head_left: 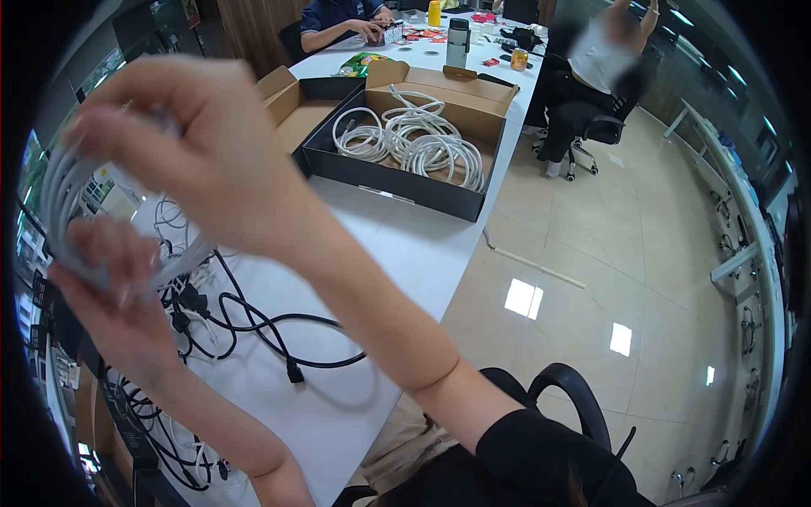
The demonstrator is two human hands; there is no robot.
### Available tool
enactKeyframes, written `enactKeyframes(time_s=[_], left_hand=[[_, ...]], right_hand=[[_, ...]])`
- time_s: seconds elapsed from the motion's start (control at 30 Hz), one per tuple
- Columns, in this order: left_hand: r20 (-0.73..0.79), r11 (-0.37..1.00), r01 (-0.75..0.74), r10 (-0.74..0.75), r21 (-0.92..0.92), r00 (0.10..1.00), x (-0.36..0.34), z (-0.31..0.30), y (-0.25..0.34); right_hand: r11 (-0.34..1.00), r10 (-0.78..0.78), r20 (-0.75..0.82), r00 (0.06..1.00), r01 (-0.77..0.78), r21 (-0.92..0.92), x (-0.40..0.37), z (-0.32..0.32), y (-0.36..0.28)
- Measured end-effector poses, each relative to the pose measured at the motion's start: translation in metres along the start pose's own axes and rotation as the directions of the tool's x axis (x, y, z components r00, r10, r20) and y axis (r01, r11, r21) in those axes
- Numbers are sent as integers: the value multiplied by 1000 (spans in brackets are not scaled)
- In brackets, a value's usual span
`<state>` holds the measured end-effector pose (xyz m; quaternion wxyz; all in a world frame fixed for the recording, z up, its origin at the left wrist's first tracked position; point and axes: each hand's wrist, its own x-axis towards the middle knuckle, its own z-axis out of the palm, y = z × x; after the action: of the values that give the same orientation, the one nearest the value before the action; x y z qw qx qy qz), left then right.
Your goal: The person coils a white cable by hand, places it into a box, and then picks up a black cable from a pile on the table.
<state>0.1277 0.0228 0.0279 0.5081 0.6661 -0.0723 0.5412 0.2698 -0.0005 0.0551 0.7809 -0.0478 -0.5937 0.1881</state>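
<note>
At the upper left, my right hand (182, 144) is raised, its fingers closed round the top of a coiled grey-white cable (59, 198). Lower down, my left hand (118, 262) grips the same coil from below, its fingers curled inside the loop. Motion blurs both hands a little. Beyond them an open black box (405, 188) with a brown cardboard inside holds several coils of white cable (439, 160). Black cables (296, 317) with plugs lie loose on the white table below the hands, beside a tangle of thin white cables (173, 224).
A grey bottle (457, 44), a yellow can (519, 59) and a green packet (361, 64) stand or lie behind the box. A person (338, 21) works at the far end; another sits on a chair (601, 127) at the right. More cables (156, 418) fill a container at lower left.
</note>
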Motion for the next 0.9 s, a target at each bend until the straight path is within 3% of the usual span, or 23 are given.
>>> enactKeyframes(time_s=[0.07, 0.1, 0.13, 0.17, 0.2, 0.23, 0.27, 0.3, 0.37, 0.43, 0.5, 0.57, 0.67, 0.7, 0.8, 0.83, 0.9], left_hand=[[-236, 910, 82, 18, 407, 972, -2, 16, -2], [-167, 870, 60, 26, 489, 986, -1, 13, -2], [-101, 823, 36, 27, 568, 995, 0, 9, -2], [-41, 767, 9, 23, 642, 999, 0, 5, -1], [-50, 773, 6, 33, 634, 998, 0, 1, 2], [-59, 780, 3, 43, 625, 997, 0, -2, 4], [-67, 787, -1, 54, 616, 996, -1, -4, 7], [-78, 788, -2, 63, 616, 995, -1, -5, 9], [-113, 817, 3, 77, 577, 991, -2, -5, 12], [-160, 850, 5, 93, 527, 983, -2, 3, 13], [-140, 864, 7, 74, 504, 987, -3, 3, 13], [-136, 877, 3, 71, 480, 988, -3, 6, 14], [-87, 882, -14, 63, 471, 994, -4, 4, 15], [-103, 878, -4, 60, 479, 993, -3, 6, 15], [-101, 875, 8, 47, 484, 994, -2, 6, 13], [-100, 877, 14, 38, 481, 994, -2, 6, 12], [-101, 881, 30, 20, 471, 995, -3, 7, 11]], right_hand=[[984, -2, -20, 1000, -1, -179, 4, -22, -7], [965, 19, -40, 999, -29, -259, 5, -37, -9], [924, -124, -20, 992, 108, -366, 12, -59, -5], [899, 107, -106, 989, -142, -415, 10, -76, -20], [884, 60, -168, 984, -131, -450, 15, -102, -13], [805, 141, -310, 940, -291, -517, 13, -112, -31], [731, 57, -263, 963, -220, -646, 18, -146, -21], [699, 112, -253, 961, -257, -667, 20, -170, -17], [363, 104, -342, 934, -356, -861, 16, -226, 8], [117, 60, -331, 942, -336, -935, -5, -274, 42], [24, 107, -279, 954, -283, -959, -38, -303, 67], [-14, 250, -348, 903, -357, -934, -66, -328, 94], [-38, 346, -324, 881, -332, -942, -75, -334, 110], [-33, 303, -268, 915, -271, -962, -73, -330, 111], [26, 425, -385, 819, -436, -899, -54, -312, 102], [1, 509, -435, 743, -506, -862, -52, -315, 101], [-193, 447, -171, 878, -92, -977, -66, -313, 96]])
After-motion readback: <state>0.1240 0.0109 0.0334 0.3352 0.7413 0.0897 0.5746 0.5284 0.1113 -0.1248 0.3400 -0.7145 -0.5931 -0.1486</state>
